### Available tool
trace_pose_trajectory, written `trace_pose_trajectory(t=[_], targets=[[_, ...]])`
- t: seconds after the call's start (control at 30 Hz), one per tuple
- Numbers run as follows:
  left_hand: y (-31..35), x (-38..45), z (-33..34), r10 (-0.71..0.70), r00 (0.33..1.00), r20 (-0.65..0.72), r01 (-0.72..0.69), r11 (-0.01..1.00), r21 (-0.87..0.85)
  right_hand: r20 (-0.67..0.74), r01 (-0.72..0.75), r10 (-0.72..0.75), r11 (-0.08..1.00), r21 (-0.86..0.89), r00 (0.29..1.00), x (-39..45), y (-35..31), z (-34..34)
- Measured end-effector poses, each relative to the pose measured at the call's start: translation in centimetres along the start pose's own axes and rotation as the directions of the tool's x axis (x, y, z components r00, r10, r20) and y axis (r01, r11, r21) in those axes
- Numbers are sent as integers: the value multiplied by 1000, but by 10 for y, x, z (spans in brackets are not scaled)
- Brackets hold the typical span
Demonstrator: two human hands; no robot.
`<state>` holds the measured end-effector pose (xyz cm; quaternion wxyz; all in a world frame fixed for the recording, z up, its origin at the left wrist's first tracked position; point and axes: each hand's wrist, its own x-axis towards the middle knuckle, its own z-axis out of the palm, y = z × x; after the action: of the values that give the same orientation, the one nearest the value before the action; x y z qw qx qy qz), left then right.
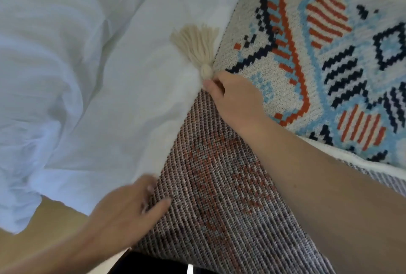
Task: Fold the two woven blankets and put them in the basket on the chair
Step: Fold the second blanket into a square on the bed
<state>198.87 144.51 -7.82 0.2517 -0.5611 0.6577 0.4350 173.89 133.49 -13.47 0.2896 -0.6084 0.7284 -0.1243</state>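
Observation:
A woven blanket (318,38) with a cream ground and blue, navy and orange pattern lies on the bed at the right. Its near part is folded over, showing the grey-and-orange underside (219,197). A cream tassel (197,43) fans out from the folded corner. My right hand (235,96) pinches that corner just below the tassel knot. My left hand (129,210), blurred, rests on the left edge of the folded part with fingers spread. No basket, chair or second blanket is in view.
A rumpled white bed sheet (87,76) covers the left and centre. A strip of light wooden floor (44,229) shows at the lower left, and something dark (153,265) lies at the bottom edge.

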Motion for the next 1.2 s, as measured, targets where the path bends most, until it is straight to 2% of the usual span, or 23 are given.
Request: trace_pose_trajectory(t=[0.07,0.1,0.13,0.2,0.23,0.33,0.37,0.43,0.5,0.57,0.67,0.77,0.9,1.03,1.2], targets=[[27,26,-20,90,971,-222,-100,994,-33,-76,9,-8,1000,18,997,-5,3,-3],[42,45,-27,151,935,-322,-179,982,-58,-118,11,-10,1000,9,993,-10,6,-4],[55,66,-34,244,879,-409,-273,962,-13,-143,4,-6,1000,-10,990,-17,10,-3],[83,107,-46,477,733,-486,-408,879,247,-153,-17,8,998,-55,988,-35,22,-1],[92,124,-50,558,695,-454,-433,829,355,-155,-20,8,997,-76,988,-45,28,2],[107,152,-65,639,690,-340,-447,746,493,-171,-54,29,988,-143,985,-65,41,1],[107,155,-70,678,668,-307,-429,688,585,-153,-77,52,985,-158,987,-67,43,-1],[103,158,-80,786,586,-197,-408,496,766,-86,-112,98,976,-188,992,-65,44,-8],[100,158,-90,851,521,-59,-452,334,827,-36,-147,143,974,-170,989,-61,46,-17],[102,158,-101,847,531,15,-497,297,815,4,-186,187,978,-97,982,-58,46,-22],[116,164,-117,773,634,-31,-431,387,815,-16,-191,190,981,-37,982,-55,46,-27],[142,165,-135,700,706,-104,-353,475,806,-72,-188,183,979,-79,981,-40,50,-41],[183,178,-169,663,725,-188,-249,507,825,-108,-189,173,968,-163,979,3,59,-81],[225,203,-206,667,698,-260,-147,489,860,-171,-179,136,947,-268,976,50,76,-117],[257,237,-234,690,665,-287,-142,494,858,-199,-223,166,924,-311,966,98,97,-141]])
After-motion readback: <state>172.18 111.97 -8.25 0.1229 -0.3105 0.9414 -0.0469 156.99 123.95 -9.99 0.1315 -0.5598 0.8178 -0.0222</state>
